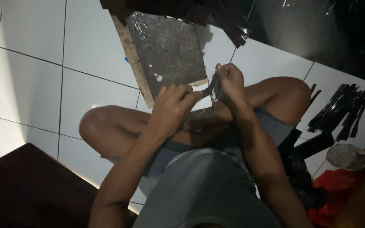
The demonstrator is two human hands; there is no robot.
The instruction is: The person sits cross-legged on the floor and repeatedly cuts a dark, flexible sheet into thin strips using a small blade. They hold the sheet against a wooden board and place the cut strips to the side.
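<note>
Head view, looking down on a seated person with legs crossed on the floor; left hand (170, 105) and right hand (230, 80) are both pinching a narrow dark strip (210, 88), one hand closed on each end, the strip stretching between them above the knees and just in front of the near edge of a dark board (167, 50); whether the strip is tape, film or leaf is too dim to tell; the work in hand appears to be the pulling or folding of this strip, and doing it well probably calls for holding both ends evenly, keeping the strip taut but not overstrained, and working close over the lap where the light is reaching; the board is lying flat on the floor, its pale raw edge showing at the left, a few white flecks on its face; a bundle of like dark strips (343, 110) is lying well apart at the right; a sheet of black plastic (326, 33) is covering the upper right; a red cloth (332, 192) is sitting at the lower right; the white tiled floor (30, 84) is running under everything; the room is dim.
</note>
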